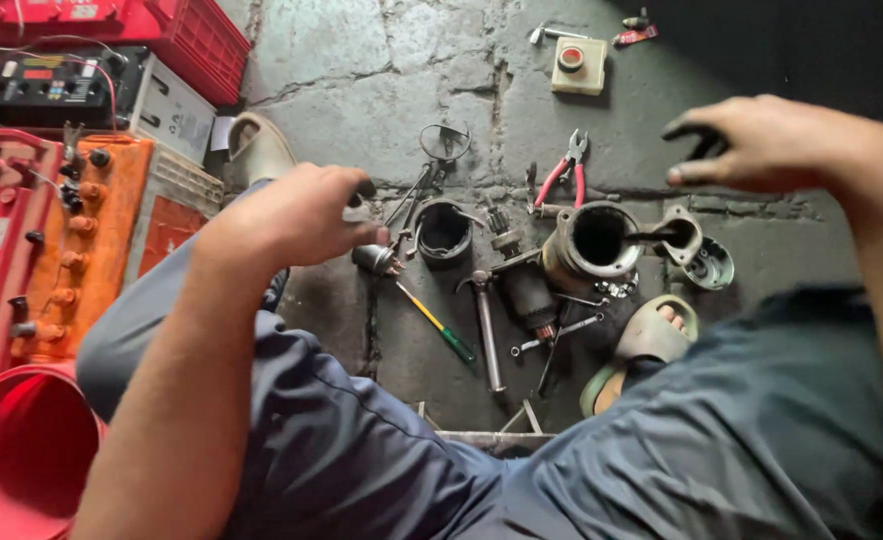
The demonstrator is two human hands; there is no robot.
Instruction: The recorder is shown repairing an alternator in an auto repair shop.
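Head view shows your left hand [297, 215] curled around a small metal part, your right hand [762, 145] pinching something dark, both raised over the motor housing [592, 245] for reach.

We see our left hand [297, 215] closed round a small metal part above the screwdriver [440, 325], our right hand [762, 140] gripping a dark piece over the hollow metal housing [594, 240], with red-handled pliers [567, 170] and a hammer [486, 325] on the concrete floor [382, 80].
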